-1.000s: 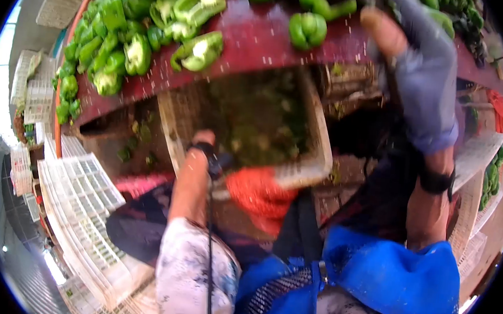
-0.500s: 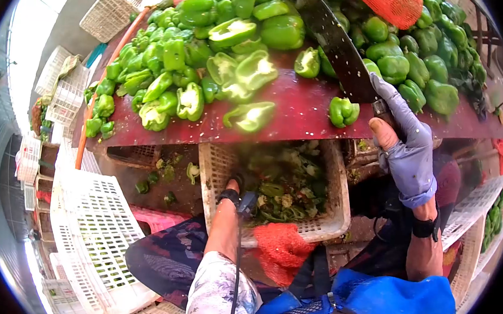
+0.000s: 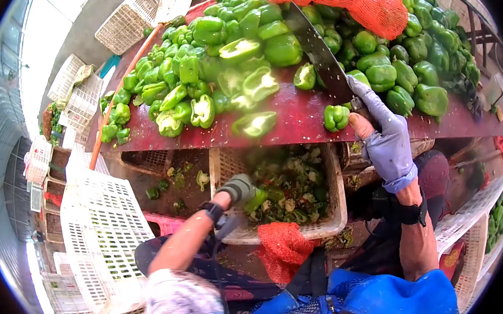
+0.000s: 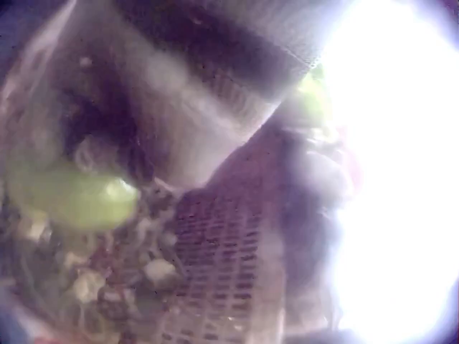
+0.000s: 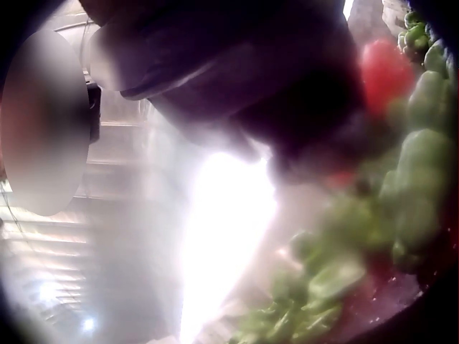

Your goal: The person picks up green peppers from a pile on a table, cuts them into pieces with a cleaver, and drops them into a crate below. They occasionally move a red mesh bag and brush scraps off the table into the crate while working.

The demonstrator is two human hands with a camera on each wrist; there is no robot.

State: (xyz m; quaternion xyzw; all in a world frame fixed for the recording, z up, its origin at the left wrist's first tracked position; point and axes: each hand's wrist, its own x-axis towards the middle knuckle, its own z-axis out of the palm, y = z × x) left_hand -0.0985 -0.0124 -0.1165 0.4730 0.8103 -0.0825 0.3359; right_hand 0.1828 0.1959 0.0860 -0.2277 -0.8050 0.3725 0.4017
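My right hand [image 3: 383,144], in a blue-grey glove, grips the handle of a big knife [image 3: 317,51] at the near edge of the red table [image 3: 307,117]. The blade slants up and left over the green peppers [image 3: 380,64]. A small pepper [image 3: 336,117] lies just left of that hand. My left hand [image 3: 239,188], in a grey-green glove, is low over the white scrap basket [image 3: 336,212] and holds a green pepper piece [image 3: 257,199]. In the blurred left wrist view the pepper piece [image 4: 72,197] shows beside the basket mesh [image 4: 222,272]. The right wrist view is blurred and shows only the dark glove and green peppers [image 5: 416,186].
Halved peppers [image 3: 254,122] and whole ones cover the table's left and back. An orange mesh bag [image 3: 355,7] lies on the far pile, and another orange mesh [image 3: 280,246] hangs at the basket's near rim. White crates [image 3: 101,222] stand stacked at left and crates [image 3: 469,213] at right.
My left hand has come up from deep in the basket to its near left corner, now with a pepper piece in it. The right hand with the knife shifted slightly left.
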